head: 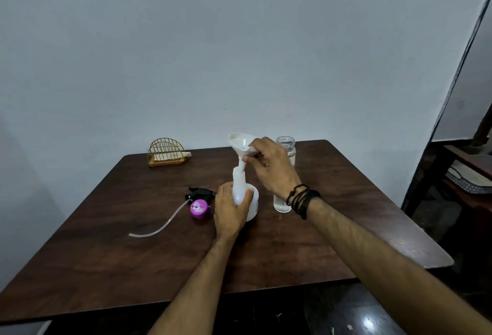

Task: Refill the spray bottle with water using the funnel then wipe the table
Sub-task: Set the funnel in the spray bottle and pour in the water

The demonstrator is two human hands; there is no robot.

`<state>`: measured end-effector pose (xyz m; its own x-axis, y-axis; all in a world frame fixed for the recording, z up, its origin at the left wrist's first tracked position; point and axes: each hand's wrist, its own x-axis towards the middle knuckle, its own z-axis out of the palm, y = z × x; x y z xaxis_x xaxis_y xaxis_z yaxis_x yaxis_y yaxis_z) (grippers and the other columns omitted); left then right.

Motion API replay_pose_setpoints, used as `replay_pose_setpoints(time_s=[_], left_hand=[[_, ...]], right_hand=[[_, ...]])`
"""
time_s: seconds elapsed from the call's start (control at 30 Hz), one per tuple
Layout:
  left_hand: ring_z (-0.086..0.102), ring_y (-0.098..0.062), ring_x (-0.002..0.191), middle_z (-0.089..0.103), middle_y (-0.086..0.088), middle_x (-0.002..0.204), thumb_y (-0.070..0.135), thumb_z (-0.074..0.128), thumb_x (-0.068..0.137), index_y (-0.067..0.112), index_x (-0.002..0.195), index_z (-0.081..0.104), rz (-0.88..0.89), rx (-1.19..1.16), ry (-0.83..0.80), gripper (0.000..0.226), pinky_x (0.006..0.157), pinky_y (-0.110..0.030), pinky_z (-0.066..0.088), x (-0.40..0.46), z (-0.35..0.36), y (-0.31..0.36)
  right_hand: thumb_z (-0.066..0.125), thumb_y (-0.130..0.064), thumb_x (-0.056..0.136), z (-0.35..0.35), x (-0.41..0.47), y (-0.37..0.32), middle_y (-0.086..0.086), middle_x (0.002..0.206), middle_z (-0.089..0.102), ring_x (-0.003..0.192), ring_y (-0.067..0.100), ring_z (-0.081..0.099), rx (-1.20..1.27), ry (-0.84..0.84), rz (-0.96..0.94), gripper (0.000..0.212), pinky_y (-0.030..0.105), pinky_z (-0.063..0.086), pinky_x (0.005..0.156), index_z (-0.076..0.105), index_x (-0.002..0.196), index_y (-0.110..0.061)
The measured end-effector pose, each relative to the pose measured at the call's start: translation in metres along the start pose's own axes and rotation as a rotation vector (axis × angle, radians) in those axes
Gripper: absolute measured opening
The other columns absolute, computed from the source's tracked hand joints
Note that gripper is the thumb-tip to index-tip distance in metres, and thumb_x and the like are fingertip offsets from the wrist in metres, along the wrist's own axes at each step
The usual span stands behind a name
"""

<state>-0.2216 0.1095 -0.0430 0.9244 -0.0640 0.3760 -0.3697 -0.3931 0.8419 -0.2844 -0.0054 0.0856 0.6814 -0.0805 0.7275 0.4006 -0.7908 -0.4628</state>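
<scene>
- White spray bottle [243,193] stands upright near the middle of the dark wooden table [106,255], sprayer head removed.
- Left hand [230,211] is wrapped around the bottle's lower body from the near-left side; thumb and fingers curl round it.
- White funnel [241,144] sits tilted above the bottle, its spout entering the bottle neck.
- Right hand [271,167] pinches the funnel's right rim between thumb and fingers; dark cord bracelets [302,199] circle that wrist.
- Clear glass jar [286,175] with water stands just right of the bottle, uncapped, partly hidden behind the right hand and wrist.
- Detached sprayer head [198,199], black trigger with pink collar, lies on the table left of the bottle; its dip tube [159,228] trails toward the near left.
- Gold wire napkin holder [166,152] stands at the far-left edge, holding pale napkins.
</scene>
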Motion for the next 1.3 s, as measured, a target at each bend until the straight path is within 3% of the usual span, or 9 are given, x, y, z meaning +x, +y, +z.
replay_pose_setpoints(time_s=[0.1,0.37,0.57,0.67,0.73,0.87,1.03,1.13,1.3], left_hand=[[0.055,-0.013,0.101,0.057,0.008,0.109,0.052,0.070,0.083,0.024,0.112,0.057,-0.001,0.014,-0.005,0.043,0.080,-0.033,0.047,0.000,-0.001,0.001],[0.054,-0.012,0.099,0.056,0.009,0.107,0.054,0.069,0.083,0.028,0.106,0.055,0.012,0.001,-0.003,0.038,0.076,-0.031,0.044,-0.003,-0.004,0.004],[0.057,-0.016,0.104,0.060,0.007,0.111,0.055,0.070,0.082,0.024,0.112,0.058,0.050,0.030,-0.020,0.044,0.079,-0.027,0.041,0.001,-0.007,0.004],[0.056,-0.017,0.118,0.061,0.001,0.128,0.060,0.074,0.075,0.018,0.131,0.055,0.046,0.031,-0.003,0.072,0.092,-0.029,0.045,0.005,-0.010,0.007],[0.055,-0.016,0.122,0.058,0.001,0.134,0.064,0.075,0.071,0.019,0.136,0.051,0.045,-0.013,0.009,0.083,0.098,-0.035,0.049,0.007,-0.012,0.012],[0.053,-0.014,0.123,0.057,0.003,0.138,0.056,0.078,0.076,0.017,0.139,0.049,0.033,-0.148,0.040,0.079,0.095,-0.028,0.042,0.012,-0.011,0.033],[0.059,0.000,0.097,0.062,0.021,0.108,0.044,0.077,0.083,0.027,0.119,0.057,0.074,-0.284,0.062,0.045,0.090,-0.031,0.050,0.015,-0.001,0.042],[0.061,0.006,0.094,0.064,0.022,0.098,0.044,0.071,0.088,0.032,0.109,0.055,0.069,-0.307,0.069,0.029,0.086,-0.034,0.054,0.015,0.002,0.040],[0.064,-0.008,0.100,0.068,0.010,0.108,0.040,0.064,0.094,0.024,0.118,0.058,0.076,-0.341,0.081,0.029,0.083,-0.024,0.051,0.017,0.002,0.043]], right_hand=[[0.066,-0.014,0.089,0.016,0.010,0.002,-0.004,0.086,0.054,0.073,0.000,0.049,-0.046,-0.065,-0.027,0.008,0.011,0.037,0.066,0.059,0.087,-0.012],[0.060,-0.014,0.090,0.021,0.017,0.009,0.003,0.090,0.055,0.078,0.021,0.057,-0.191,-0.220,-0.034,0.004,0.042,0.051,0.070,0.057,0.091,-0.011],[0.062,-0.036,0.090,0.015,0.012,0.008,-0.001,0.110,0.056,0.085,0.022,0.063,-0.251,-0.278,-0.068,0.029,0.035,0.051,0.069,0.057,0.113,-0.018],[0.066,-0.056,0.082,0.001,0.006,0.002,-0.006,0.119,0.051,0.087,0.014,0.063,-0.280,-0.122,-0.092,0.056,0.029,0.052,0.064,0.051,0.125,-0.024],[0.066,-0.057,0.082,-0.009,0.001,0.000,-0.008,0.116,0.051,0.092,0.009,0.060,-0.235,0.119,-0.067,0.053,0.026,0.051,0.065,0.052,0.121,-0.023],[0.073,-0.060,0.074,-0.021,-0.003,0.024,-0.003,0.119,0.048,0.109,0.012,0.047,-0.122,0.503,0.184,0.069,0.034,0.046,0.090,0.048,0.121,-0.017],[0.083,-0.066,0.058,-0.014,-0.013,0.062,0.001,0.135,0.050,0.121,0.018,0.051,0.041,0.144,0.558,0.108,0.038,0.046,0.101,0.029,0.140,-0.023],[0.086,-0.039,0.071,-0.009,-0.011,0.070,-0.005,0.112,0.062,0.101,0.017,0.065,0.106,0.031,0.493,0.085,0.024,0.052,0.082,0.035,0.136,-0.020],[0.081,-0.025,0.077,-0.009,0.002,0.062,-0.008,0.098,0.063,0.085,0.011,0.064,0.085,-0.009,0.383,0.061,0.000,0.042,0.060,0.040,0.123,-0.018]])
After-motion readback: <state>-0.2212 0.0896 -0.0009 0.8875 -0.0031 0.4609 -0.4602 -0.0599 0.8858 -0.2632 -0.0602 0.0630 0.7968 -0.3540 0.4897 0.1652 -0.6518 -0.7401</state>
